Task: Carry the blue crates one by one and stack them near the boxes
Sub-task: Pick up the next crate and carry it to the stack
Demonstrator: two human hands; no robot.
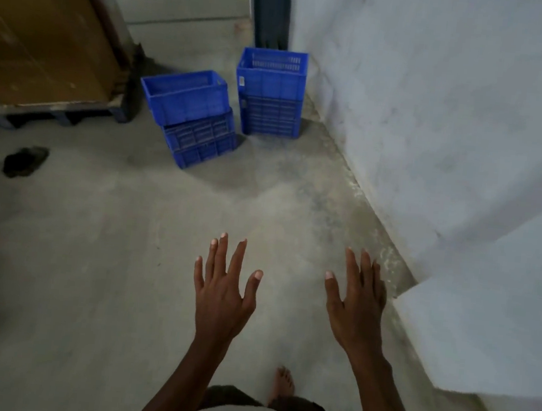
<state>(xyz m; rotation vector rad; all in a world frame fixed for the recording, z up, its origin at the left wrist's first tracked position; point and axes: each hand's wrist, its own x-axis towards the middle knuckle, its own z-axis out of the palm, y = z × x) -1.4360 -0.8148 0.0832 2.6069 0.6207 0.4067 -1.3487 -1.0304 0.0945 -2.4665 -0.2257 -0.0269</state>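
The picture is dim and a bit grainy. The light looks cool and soft, maybe coming from above. The blue crates [219, 114] drop faint shadows on the concrete floor [91, 271]. The white wall [438, 105] is the brightest part. The edges bend and look smeared. The dark thing on the floor [25, 161] is too blurry to name.

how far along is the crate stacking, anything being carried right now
Two two-high stacks of blue crates, the left stack and right stack, stand beside the big cardboard box. Nothing in hand: left hand and right hand are open, empty. Crates left to fetch aren't in view.
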